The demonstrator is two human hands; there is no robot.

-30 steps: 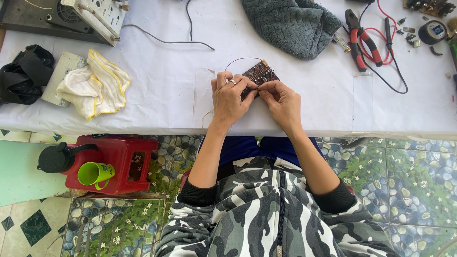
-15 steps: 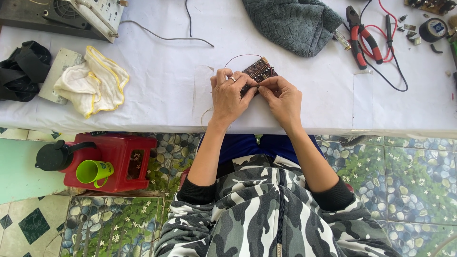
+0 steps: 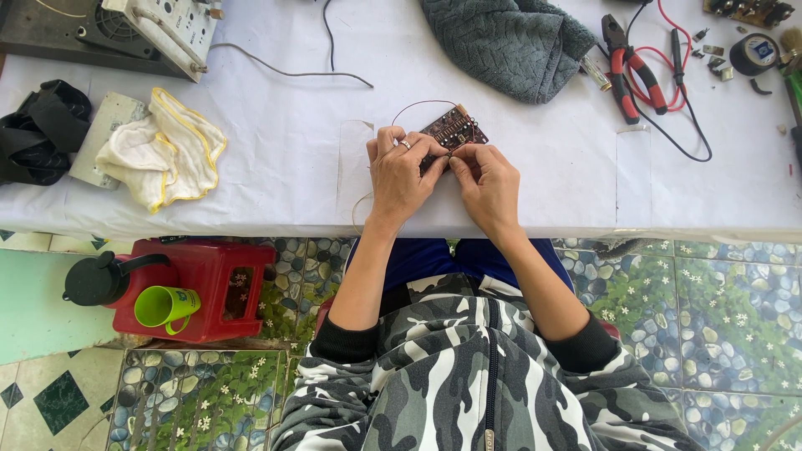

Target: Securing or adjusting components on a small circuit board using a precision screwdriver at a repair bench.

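Circuit board [image 3: 454, 128], small and brown, lies on the white tablecloth [image 3: 276, 159] near the table's front edge, in the same position and tilt as 0.5 s and 1 s ago; only its far corner shows beyond the fingers. Both hands remain on it with no visible shift between frames. Left hand [image 3: 401, 171] is palm down, knuckles up, a ring on 1 finger, fingers curled together over the board's near-left edge. Right hand [image 3: 489, 179] mirrors it, thumb and forefinger pressed together in a pinch at the board's near edge; what they pinch is too small to tell. Fingertips of the 2 hands meet over the board. Both forearms run straight from the body, wrists over the table edge. A thin wire [image 3: 418, 105] loops from the board. Grey cloth [image 3: 510, 42] and red-handled pliers [image 3: 632, 71] lie beyond, well apart.
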